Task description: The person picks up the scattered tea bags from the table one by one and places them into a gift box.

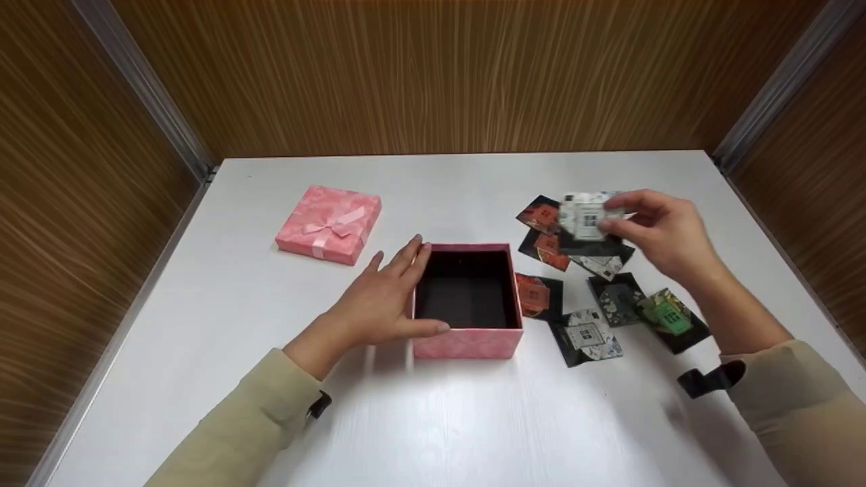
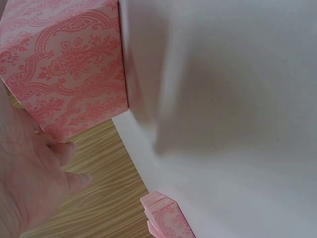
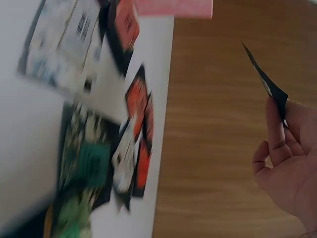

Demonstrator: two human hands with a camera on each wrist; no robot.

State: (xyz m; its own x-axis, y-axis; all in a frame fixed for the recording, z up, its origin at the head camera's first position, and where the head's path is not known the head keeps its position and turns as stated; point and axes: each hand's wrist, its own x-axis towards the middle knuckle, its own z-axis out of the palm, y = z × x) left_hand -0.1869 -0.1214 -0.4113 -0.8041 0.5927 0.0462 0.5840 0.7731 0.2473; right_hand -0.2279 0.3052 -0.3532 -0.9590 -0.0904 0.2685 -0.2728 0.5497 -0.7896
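A pink patterned gift box (image 1: 467, 343) stands uncovered on the white table, its dark inside bare. My left hand (image 1: 379, 301) rests along the box's left side, fingers fairly straight at the rim and thumb over the front left corner. In the left wrist view, the fingers lie beside the box's pink wall (image 2: 74, 64). My right hand (image 1: 670, 233) pinches a flat square white-and-black sachet (image 1: 580, 220) between thumb and fingers, raised above the other sachets. The right wrist view shows the held sachet (image 3: 270, 84) almost edge-on.
Right of the box lie several sachets: red-and-black ones (image 1: 538, 297), white-and-black ones (image 1: 587, 337), a dark green one (image 1: 616, 301) and a bright green one (image 1: 671, 318), some overlapping. The pink lid (image 1: 331, 223) with a bow sits back left. Wood-grain panels (image 1: 433, 74) surround the table.
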